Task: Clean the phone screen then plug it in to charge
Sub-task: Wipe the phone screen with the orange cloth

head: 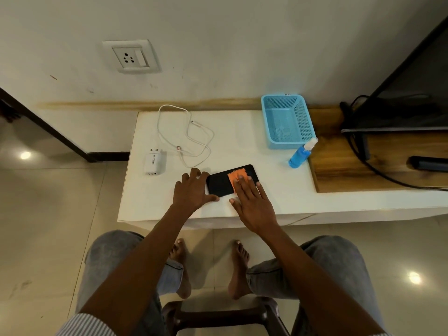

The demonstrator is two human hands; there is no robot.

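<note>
A black phone (220, 184) lies flat, screen up, near the front edge of the white table (278, 190). My right hand (252, 202) presses an orange cloth (236, 177) onto the right part of the screen with straight fingers. My left hand (192, 190) steadies the phone's left end, fingers spread, thumb along its near edge. A white charger adapter (154, 163) lies at the left of the table. A white cable (186, 139) is looped behind the phone, both plugs free. A wall socket (131, 57) sits above the table's left end.
A blue mesh basket (303, 122) stands at the back right, with a blue spray bottle (300, 155) just in front of it. Further right are a wooden surface (339, 170), black cables and a TV. My knees, bare feet and a dark stool are below.
</note>
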